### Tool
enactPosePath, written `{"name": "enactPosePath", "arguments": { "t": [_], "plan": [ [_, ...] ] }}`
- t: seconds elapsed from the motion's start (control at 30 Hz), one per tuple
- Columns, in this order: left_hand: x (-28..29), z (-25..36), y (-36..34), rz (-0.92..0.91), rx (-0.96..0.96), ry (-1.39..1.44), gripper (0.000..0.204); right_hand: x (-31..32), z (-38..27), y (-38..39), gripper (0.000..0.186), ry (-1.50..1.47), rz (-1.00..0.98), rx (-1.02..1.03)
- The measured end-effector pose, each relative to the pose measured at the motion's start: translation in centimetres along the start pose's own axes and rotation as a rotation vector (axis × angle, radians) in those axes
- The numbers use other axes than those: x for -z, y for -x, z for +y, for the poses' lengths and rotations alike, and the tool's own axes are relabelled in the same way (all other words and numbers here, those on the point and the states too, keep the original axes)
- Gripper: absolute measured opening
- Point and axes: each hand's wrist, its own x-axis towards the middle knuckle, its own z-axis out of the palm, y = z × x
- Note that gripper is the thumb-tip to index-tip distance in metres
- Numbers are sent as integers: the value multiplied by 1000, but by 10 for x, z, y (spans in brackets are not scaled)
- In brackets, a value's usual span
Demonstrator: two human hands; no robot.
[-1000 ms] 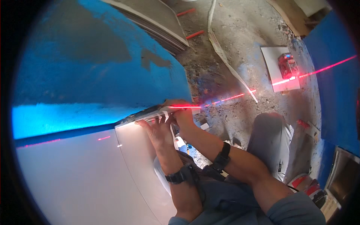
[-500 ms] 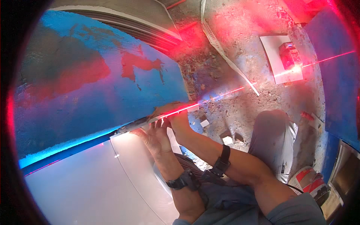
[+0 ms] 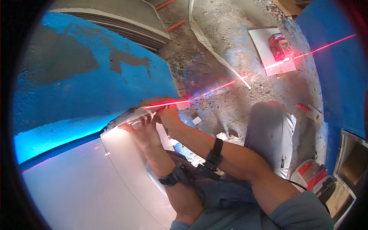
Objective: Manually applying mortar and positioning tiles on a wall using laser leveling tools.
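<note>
Hands crowd together at the white panel's top edge, where it meets the blue wall (image 3: 76,88). Left hand (image 3: 145,138) is spread, palm showing, thumb out toward the seam, fingertips up against the edge of the white panel (image 3: 126,161). Right hand (image 3: 165,115) sits just beside it, by the panel's far corner; its fingers are mostly hidden, so I can't tell whether they pinch anything. A red laser line (image 3: 168,103) runs right above that hand, and on the floor (image 3: 226,34) the laser level (image 3: 280,48) sits near the right edge of its white board (image 3: 257,40), well apart from both hands

What could go wrong? Uneven pressure from those spread fingers could tip the panel's edge out of line with its neighbouring panel (image 3: 69,188) at the seam. A fingertip could get trapped if the edge shifts toward the rough wall. And a knee (image 3: 268,126) or a foot knocking that board would likely throw the red line off
</note>
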Motion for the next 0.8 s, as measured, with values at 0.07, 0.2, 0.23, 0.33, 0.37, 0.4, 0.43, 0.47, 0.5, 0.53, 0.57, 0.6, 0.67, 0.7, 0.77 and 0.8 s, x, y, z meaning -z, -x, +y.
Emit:
{"name": "enactPosePath", "arguments": {
  "t": [0.07,0.2,0.23,0.33,0.37,0.4,0.43,0.47,0.5,0.53,0.57,0.6,0.67,0.7,0.77,0.8],
  "plan": [
    [0,1,1,-80,1,-22,87,0,5,-2,29,-22,26,14],
    [4,-1,-2,-41,25,44,83,1,6,2,39,55,66,46],
    [5,1,-3,-39,33,50,81,1,5,5,41,97,56,35],
    [0,-3,-5,-40,36,43,88,5,8,3,43,183,65,47],
    [0,0,-6,-35,15,23,97,0,11,4,43,222,66,60],
    [1,3,-4,-33,3,27,97,-3,13,7,43,227,54,58],
    [3,4,-1,-94,60,66,86,-5,16,12,39,291,54,133],
    [3,3,0,-158,109,112,76,-7,16,17,36,360,46,213],
    [7,5,0,-152,67,120,76,-13,15,26,36,370,4,208],
    [10,0,-1,-116,44,41,75,-14,8,41,34,720,5,258],
    [18,-1,-4,-74,20,-36,74,-15,-1,53,33,1069,3,317],
    [42,0,-20,-67,50,-46,72,-22,-9,60,33,1081,-49,331],
    [45,-14,-29,-72,24,-33,62,-19,-33,69,20,1248,-53,1236],
    [49,-16,-29,-58,-1,-11,62,-21,-41,76,20,1257,-92,1243],
    [57,-20,-32,-89,13,-20,57,-28,-49,91,19,1431,-439,1019],
    [64,-13,-41,80,69,86,63,-41,-36,94,28,1313,-506,1072]
  ]
}}
